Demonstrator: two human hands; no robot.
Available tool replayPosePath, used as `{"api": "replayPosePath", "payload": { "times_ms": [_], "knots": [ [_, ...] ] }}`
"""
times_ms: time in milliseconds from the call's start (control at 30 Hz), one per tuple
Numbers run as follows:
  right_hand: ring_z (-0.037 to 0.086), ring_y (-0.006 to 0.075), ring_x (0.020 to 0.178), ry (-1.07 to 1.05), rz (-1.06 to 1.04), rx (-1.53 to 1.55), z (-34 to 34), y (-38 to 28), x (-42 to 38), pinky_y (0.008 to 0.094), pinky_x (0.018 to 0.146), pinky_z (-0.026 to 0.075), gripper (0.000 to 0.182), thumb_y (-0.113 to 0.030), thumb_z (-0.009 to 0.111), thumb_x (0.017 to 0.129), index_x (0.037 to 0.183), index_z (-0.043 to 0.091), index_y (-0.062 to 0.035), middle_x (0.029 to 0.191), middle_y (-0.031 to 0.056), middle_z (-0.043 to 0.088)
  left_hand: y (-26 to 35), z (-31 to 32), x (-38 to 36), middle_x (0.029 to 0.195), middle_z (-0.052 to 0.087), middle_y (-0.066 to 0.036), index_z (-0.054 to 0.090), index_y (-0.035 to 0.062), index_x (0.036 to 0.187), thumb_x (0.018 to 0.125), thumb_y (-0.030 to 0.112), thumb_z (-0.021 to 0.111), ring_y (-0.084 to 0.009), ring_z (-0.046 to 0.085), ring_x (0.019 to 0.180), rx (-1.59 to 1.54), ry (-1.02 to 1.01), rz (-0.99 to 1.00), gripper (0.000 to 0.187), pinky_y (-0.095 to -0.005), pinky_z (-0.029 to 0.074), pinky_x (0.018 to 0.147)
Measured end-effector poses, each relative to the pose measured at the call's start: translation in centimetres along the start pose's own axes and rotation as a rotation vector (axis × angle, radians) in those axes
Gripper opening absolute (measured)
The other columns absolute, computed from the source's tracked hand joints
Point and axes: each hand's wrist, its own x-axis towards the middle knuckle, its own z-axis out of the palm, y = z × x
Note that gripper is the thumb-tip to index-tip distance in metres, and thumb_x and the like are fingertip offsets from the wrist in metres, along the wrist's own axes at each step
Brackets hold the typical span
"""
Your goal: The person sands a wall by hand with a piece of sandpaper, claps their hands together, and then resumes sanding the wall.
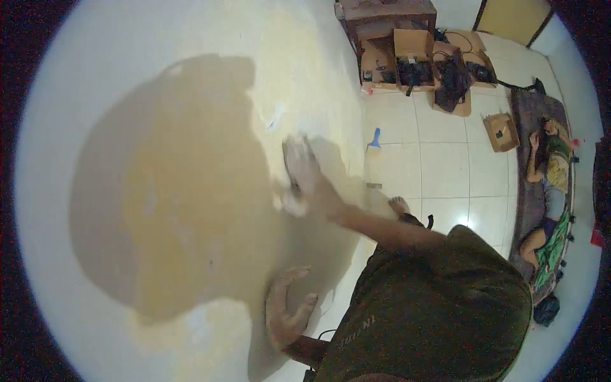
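Note:
My right hand is against the pale, yellow-patched wall, with its forearm reaching in from the right. It is whitish and blurred by motion. A dark edge shows beneath its fingers, and the thumb stands off to the side; the thing it grips is too hidden to name. Lower down, my left hand rests against the same wall, fingers and thumb spread, nothing in it. White patches mark the wall, and a large shadow falls across it.
On the tiled floor lie a blue-handled scraper and a small box. Cartons with dark items stand by a brown table. Another person lies on a dark mat at the far right.

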Motion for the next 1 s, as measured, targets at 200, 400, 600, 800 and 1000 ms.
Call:
{"api": "replayPosePath", "payload": {
  "times_ms": [200,400,600,800,1000],
  "knots": [
    [0.011,0.0530,0.155,0.158,0.149,0.100,-0.2,0.3,4.3,0.0536,0.129,0.012,0.091,-0.045,0.057,0.101,0.156,0.019,0.0170,0.163,0.0400,0.020,-1.7,-0.4,-2.0,0.127,0.066,-0.015,0.064,0.0025,0.127,0.084,0.021,0.081,-0.0325,0.060,0.124,-0.085,0.024,-0.053,0.050,-0.0468,0.042,0.114],
    [0.011,0.0520,0.156,0.016,0.080,0.120,-6.7,1.7,1.4,0.0536,0.129,0.012,0.095,-0.048,0.061,0.100,0.156,0.020,0.0177,0.163,0.0393,0.020,4.9,3.9,1.5,0.128,0.066,-0.015,0.066,0.0029,0.125,0.084,0.027,0.084,-0.0311,0.060,0.124,0.037,0.003,-0.047,0.051,-0.0450,0.046,0.111],
    [0.010,0.0524,0.156,0.084,0.110,0.131,-7.9,1.0,2.2,0.0514,0.129,0.011,0.089,-0.043,0.059,0.101,0.158,0.021,0.0141,0.162,0.0382,0.024,6.0,3.8,1.3,0.129,0.066,-0.015,0.065,0.0022,0.128,0.084,0.028,0.083,-0.0318,0.059,0.127,0.024,-0.028,-0.044,0.054,-0.0454,0.044,0.112],
    [0.007,0.0519,0.156,0.148,0.090,0.178,-7.7,2.8,3.6,0.0554,0.128,0.012,0.084,-0.037,0.057,0.103,0.160,0.019,0.0109,0.165,0.0363,0.020,5.0,4.2,0.6,0.134,0.063,-0.018,0.062,0.0012,0.134,0.087,0.034,0.079,-0.0328,0.057,0.129,-0.007,-0.075,-0.079,0.060,-0.0462,0.041,0.116],
    [0.008,0.0543,0.155,0.040,0.227,0.170,-9.8,-0.3,0.4,0.0583,0.127,0.009,0.079,-0.032,0.052,0.105,0.160,0.017,0.0122,0.166,0.0364,0.016,8.3,5.2,1.0,0.137,0.063,-0.017,0.059,0.0002,0.136,0.088,0.037,0.079,-0.0338,0.056,0.132,0.041,-0.083,-0.066,0.064,-0.0460,0.040,0.116]
  ]
}}
